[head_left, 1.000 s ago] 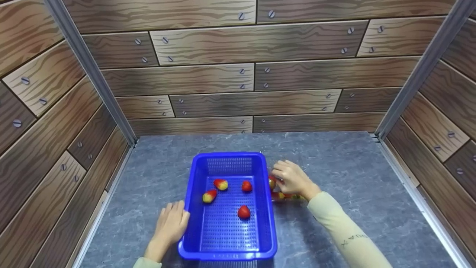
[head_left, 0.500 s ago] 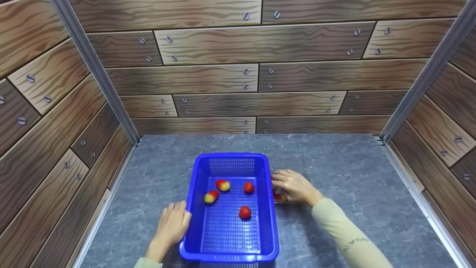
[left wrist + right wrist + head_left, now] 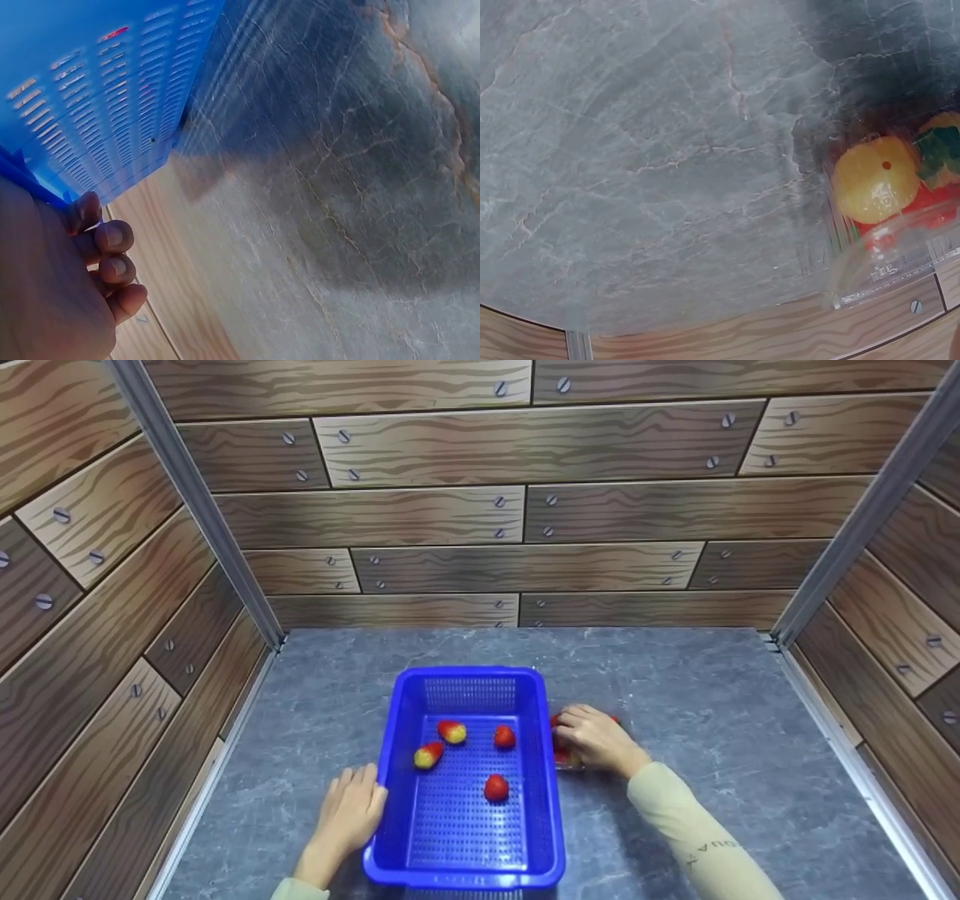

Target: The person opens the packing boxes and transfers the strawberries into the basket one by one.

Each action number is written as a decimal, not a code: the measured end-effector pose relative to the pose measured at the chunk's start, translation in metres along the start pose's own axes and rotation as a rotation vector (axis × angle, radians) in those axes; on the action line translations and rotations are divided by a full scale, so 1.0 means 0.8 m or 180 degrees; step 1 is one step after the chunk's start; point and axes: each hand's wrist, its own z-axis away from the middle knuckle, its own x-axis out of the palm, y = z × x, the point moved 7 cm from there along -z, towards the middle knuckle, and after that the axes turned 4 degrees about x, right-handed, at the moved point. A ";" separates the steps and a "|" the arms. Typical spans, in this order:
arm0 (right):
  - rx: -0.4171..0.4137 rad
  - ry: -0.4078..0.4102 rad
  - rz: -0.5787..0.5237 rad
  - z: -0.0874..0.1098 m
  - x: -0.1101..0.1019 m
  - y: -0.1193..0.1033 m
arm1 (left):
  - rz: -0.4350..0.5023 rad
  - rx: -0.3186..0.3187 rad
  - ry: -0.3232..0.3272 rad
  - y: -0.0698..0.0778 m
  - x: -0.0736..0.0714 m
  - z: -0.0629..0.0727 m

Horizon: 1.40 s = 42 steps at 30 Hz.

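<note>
Head view, basket: a blue rectangular perforated plastic basket (image 3: pixel 465 840) sits upright in the lower middle of the frame.
Fruit in the basket: two red-and-yellow strawberry shapes, (image 3: pixel 452 732) and (image 3: pixel 428 755), lie near its left side; two all-red ones, (image 3: pixel 505 737) and (image 3: pixel 496 788), lie toward its right.
Left hand: the left hand (image 3: pixel 349 802), lower left, grips the basket's left rim.
Right hand: the right hand (image 3: pixel 596 739), right of centre, reaches over a clear plastic box (image 3: pixel 862 289) just beside the basket's right rim; its fingers bend downward, fingertips hidden, so I cannot tell whether they grasp anything.
Edges and room: grey marbled tabletop (image 3: pixel 712 720) runs up to the wood-print back wall (image 3: pixel 420 570) at mid-height; more stretches from the basket to the left metal rail (image 3: pixel 215 772), and from the light green right sleeve (image 3: pixel 697 832) to the right rail (image 3: pixel 861 781).
Left wrist view only: curled fingertips at the rim, lower left, below the slotted outer wall.
Right wrist view only: a rounded yellow piece (image 3: pixel 877 180) and a dark green leaf (image 3: pixel 939 154) in the box, right edge of the frame.
</note>
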 end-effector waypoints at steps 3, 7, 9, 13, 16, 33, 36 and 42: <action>0.0105 0.0059 -0.0030 0.003 -0.001 0.001 | 0.0006 0.0007 0.0013 0.000 0.001 0.000; 0.0257 0.0041 -0.0044 0.006 -0.001 0.003 | 0.0030 0.0008 0.0026 0.000 0.002 0.002; 0.0321 -0.0009 -0.0040 0.008 0.001 0.004 | 0.0026 0.0003 0.0031 -0.001 0.002 0.003; 0.0507 -0.0169 -0.0104 0.012 0.006 0.008 | 0.0020 0.0002 0.0020 0.000 0.001 0.004; 0.0696 -0.0295 -0.0204 0.015 0.006 0.013 | 0.0019 0.0013 0.0022 0.001 0.000 0.000; 0.1337 -0.0621 -0.0859 0.022 0.023 0.022 | 0.0044 -0.0039 0.0007 -0.003 0.000 0.005; 0.1386 -0.0535 -0.0906 0.021 0.022 0.024 | 0.0038 -0.0062 0.0005 -0.005 0.001 0.005; 0.1521 -0.0458 -0.0901 0.020 0.018 0.028 | 0.0021 -0.0023 0.0000 -0.005 0.001 0.004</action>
